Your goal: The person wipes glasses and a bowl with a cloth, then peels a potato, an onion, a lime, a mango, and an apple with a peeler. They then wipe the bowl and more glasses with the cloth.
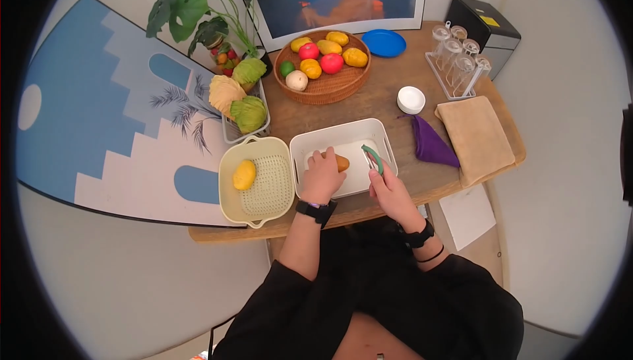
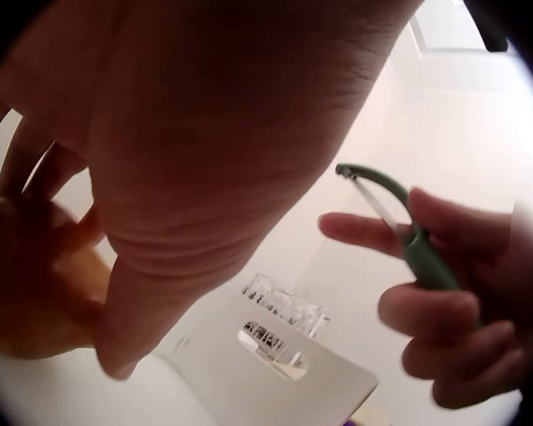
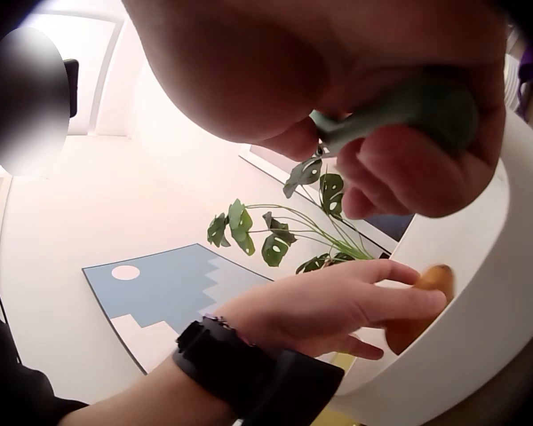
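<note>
My left hand [image 1: 321,177] holds a brown, oblong potato [image 1: 341,163] low inside a white rectangular tub [image 1: 305,137]. Its fingers bend around the potato [image 3: 422,311], as the right wrist view shows. In my right hand [image 1: 391,195] is a green peeler [image 1: 374,157], gripped by its handle over the right part of the tub. The peeler's head points up and away, apart from the potato. Left of the tub, a cream colander basket [image 1: 268,182] has one yellow potato-like piece [image 1: 244,175] in it.
Behind the tub stands a round wicker basket [image 1: 343,91] of produce, with a blue plate [image 1: 384,43] beyond it. To the right are a white bowl [image 1: 411,100], a purple cloth [image 1: 433,142], a tan towel [image 1: 476,137] and a glass rack [image 1: 456,63]. Lettuce-like heads [image 1: 248,115] fill a left-hand bin.
</note>
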`<state>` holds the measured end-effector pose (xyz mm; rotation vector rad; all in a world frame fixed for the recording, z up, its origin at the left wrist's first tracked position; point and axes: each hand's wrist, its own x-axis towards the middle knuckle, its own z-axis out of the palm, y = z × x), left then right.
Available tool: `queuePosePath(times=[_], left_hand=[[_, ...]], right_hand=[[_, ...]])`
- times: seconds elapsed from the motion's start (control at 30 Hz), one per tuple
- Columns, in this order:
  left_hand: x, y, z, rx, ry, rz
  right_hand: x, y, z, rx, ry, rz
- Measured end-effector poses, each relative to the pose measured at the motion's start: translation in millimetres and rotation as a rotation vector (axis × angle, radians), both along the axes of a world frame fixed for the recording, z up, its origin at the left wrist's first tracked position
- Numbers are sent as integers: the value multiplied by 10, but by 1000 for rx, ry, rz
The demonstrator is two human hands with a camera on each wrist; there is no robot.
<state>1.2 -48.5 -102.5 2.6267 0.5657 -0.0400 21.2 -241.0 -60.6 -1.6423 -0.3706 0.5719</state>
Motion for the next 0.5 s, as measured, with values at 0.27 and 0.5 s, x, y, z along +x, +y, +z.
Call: queuePosePath(times=[0.27, 0.5], left_hand=[[95, -135, 109, 76, 215, -95], [85, -63, -9, 56, 43, -39]], right_hand=[[-21, -134, -81, -90, -34, -33], [32, -87, -92, -80, -68, -38]])
